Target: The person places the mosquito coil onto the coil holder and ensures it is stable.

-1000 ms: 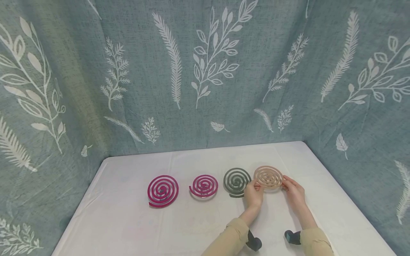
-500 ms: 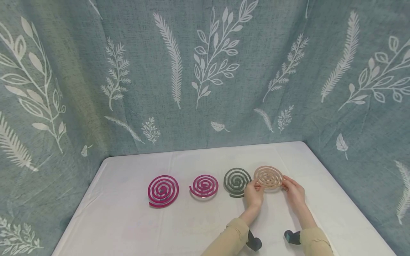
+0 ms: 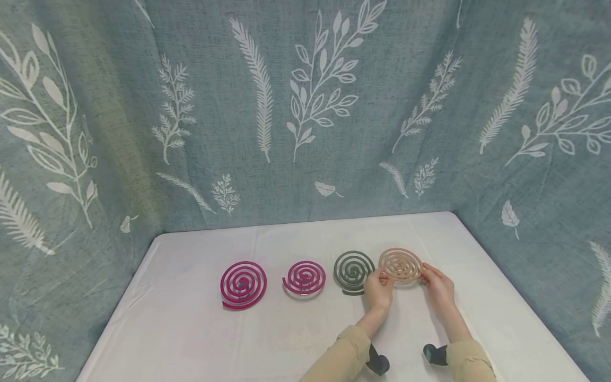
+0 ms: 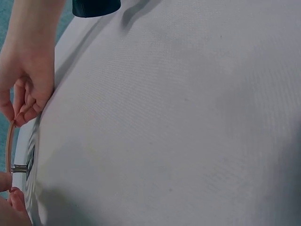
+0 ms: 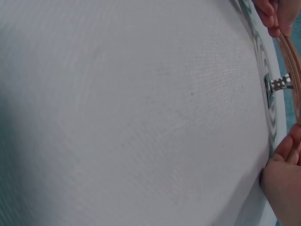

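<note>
A tan mosquito coil is held level above the table at the right. My left hand pinches its left front edge, while my right hand pinches the right edge between thumb and fingertips. Seen edge-on in the left wrist view, the coil sits over a small metal stand, whose flat base rests on the table. The right wrist view shows the upright strip of that stand with holes in it, meeting the coil's underside. Just left of my left hand lies a dark green coil, its right edge partly covered.
Two magenta coils stand farther left: one near the table's middle, the other beyond it. All are on a white-covered table. A patterned blue-green curtain encloses the back and sides. Dark camera parts hang at both wrists.
</note>
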`<state>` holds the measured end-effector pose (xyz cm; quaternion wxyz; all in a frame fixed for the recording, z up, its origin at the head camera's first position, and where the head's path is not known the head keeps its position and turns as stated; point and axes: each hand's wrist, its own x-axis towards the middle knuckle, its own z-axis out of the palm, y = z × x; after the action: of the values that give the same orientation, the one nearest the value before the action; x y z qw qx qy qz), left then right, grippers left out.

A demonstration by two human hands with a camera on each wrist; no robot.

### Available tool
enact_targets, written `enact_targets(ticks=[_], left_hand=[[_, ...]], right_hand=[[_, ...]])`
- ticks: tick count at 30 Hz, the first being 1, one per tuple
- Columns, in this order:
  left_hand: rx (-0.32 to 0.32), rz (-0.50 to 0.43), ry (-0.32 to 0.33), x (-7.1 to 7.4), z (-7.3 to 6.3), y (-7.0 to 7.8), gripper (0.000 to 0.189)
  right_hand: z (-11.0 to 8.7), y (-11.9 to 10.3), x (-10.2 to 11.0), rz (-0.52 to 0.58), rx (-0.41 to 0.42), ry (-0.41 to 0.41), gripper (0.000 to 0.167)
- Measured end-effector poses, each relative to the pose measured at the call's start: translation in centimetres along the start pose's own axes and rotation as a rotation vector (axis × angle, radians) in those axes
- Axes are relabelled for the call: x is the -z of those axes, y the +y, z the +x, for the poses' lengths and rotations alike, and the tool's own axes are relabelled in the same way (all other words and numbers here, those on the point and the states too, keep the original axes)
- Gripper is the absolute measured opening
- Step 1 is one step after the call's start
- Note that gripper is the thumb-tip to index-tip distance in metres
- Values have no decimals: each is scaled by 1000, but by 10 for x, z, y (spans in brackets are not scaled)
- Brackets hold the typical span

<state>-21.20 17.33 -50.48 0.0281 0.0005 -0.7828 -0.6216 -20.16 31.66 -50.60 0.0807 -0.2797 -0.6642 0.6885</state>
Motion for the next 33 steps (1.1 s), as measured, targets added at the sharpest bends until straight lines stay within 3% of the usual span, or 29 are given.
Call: enact_targets(ticks=[16, 26, 33], left_hand=[[-6, 6, 4, 0, 1, 2, 33], [7, 16, -6, 2, 0, 4, 32], [12, 4, -11, 1, 1, 3, 32]], right_hand=[[-1, -3, 2, 39, 8, 8, 49], [-3, -6, 0, -76, -8, 11, 48], [-1, -5, 1, -87, -8, 10, 49]])
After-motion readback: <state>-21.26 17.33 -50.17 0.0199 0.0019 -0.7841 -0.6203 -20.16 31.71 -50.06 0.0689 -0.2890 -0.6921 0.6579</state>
